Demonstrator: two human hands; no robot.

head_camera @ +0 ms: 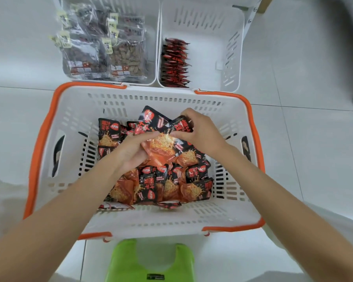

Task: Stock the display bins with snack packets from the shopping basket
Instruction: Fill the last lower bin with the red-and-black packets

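Head view, looking straight down: both my forearms reach over the near wall of the white, orange-rimmed shopping basket (39, 151), and my hands meet above the middle of it. My left hand (130, 152) is curled round a bundle of red-and-black snack packets (161, 146) from below, one finger laid along the top edge; the rest of those fingers are tucked under the foil, so I can't see them. My right hand (202, 131) pinches the upper end of the same bundle, fingertips bent down onto it. How many packets sit in the bundle I can't count, they overlap too much. The print on them is upside down to me and too blurred to read. Underneath lies the loose heap of packets (171, 185), filling the basket floor on the near and right side, some tilted, some flat, a couple half hidden under the near wall. Beyond the basket stand two white display bins side by side, their far ends cut off at the top edge. The right display bin (212, 58) holds one row of packets (174, 64) standing on edge against its left wall. The left display bin (151, 17) is packed with clear bags of peanuts (128, 58) and darker bags I can't identify. At the bottom edge a green plastic thing (151, 259) is cut off.
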